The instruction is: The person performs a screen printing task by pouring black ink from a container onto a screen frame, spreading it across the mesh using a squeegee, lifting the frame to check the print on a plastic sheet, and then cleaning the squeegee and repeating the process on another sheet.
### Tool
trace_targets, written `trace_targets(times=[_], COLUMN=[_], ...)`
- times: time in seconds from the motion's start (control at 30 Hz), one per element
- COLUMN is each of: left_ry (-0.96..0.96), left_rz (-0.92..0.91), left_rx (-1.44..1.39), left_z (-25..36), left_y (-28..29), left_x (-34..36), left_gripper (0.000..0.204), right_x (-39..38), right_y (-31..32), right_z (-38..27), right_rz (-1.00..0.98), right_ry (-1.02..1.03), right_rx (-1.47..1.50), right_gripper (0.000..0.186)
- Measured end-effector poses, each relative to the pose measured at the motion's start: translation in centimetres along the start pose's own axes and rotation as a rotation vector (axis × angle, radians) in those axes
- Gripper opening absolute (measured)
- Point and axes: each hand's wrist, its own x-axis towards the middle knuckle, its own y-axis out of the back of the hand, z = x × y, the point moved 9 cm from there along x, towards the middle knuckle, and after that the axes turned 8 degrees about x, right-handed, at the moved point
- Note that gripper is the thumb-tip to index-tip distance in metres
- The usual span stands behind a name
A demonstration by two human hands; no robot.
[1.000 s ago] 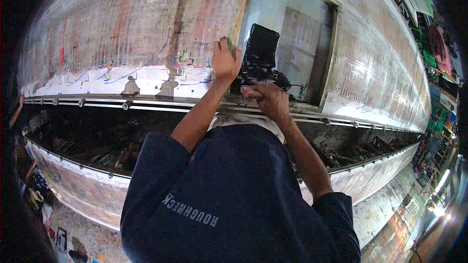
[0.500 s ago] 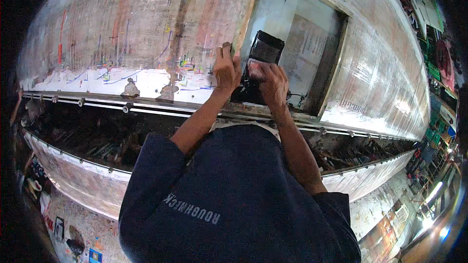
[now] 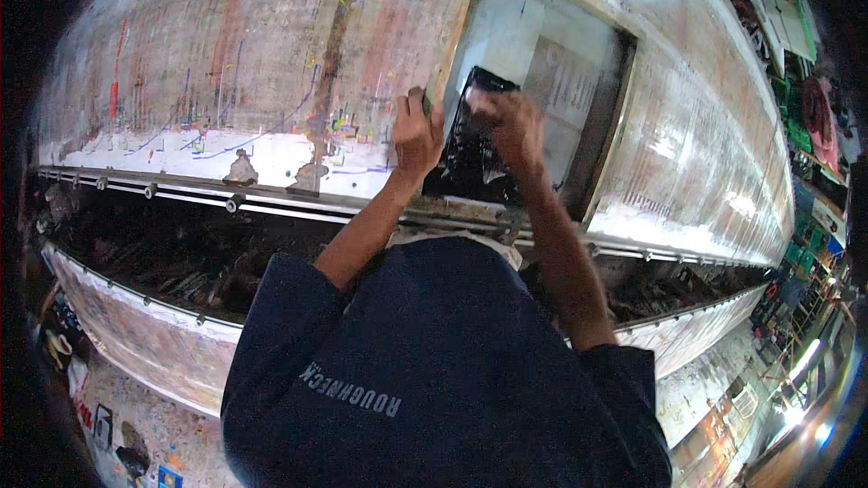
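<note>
A wooden-edged printing screen (image 3: 618,107) lies on the long pale table in front of me. Black ink (image 3: 468,146) covers a tall wet-looking patch on the left part of its mesh. The fingers of my left hand (image 3: 417,137) curl round the frame's left edge. Over the upper part of the ink is my right hand (image 3: 515,125), smeared by motion and closed on a small pale squeegee (image 3: 481,101). Only part of the squeegee shows; the fingers hide the rest.
The stained table (image 3: 208,54) bears coloured marks and a white strip along its near side. A metal rail (image 3: 172,192) with small round stops runs along its near edge. Between me and the table is a dark gap; another pale table (image 3: 136,330) stands nearer. Shelves with green crates (image 3: 800,122) are far right.
My right hand has moved up and away over the ink with the squeegee. The black patch now looks more evenly spread. My left hand stays at the frame's edge; the view has shifted slightly.
</note>
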Motion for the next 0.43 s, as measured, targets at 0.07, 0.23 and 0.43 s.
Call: trace_targets(times=[0.07,0.23,0.43], left_ry=[-0.013,0.001,-0.018], left_rz=[0.041,-0.029,-0.117], left_rx=[0.002,-0.001,0.028], left_z=[0.2,-0.1,-0.7], left_y=[0.5,0.0,-0.9], left_x=[-0.2,0.0,-0.4], left_gripper=[0.036,0.045,0.067], right_x=[-2.0,-6.0,-4.1], right_y=[-0.8,0.1,0.1], right_z=[-1.2,-4.0,-3.7], right_rz=[-0.071,-0.061,-0.658], right_ry=[-0.033,-0.014,-0.091], right_rx=[0.027,0.138,0.139], right_gripper=[0.033,0.022,0.026])
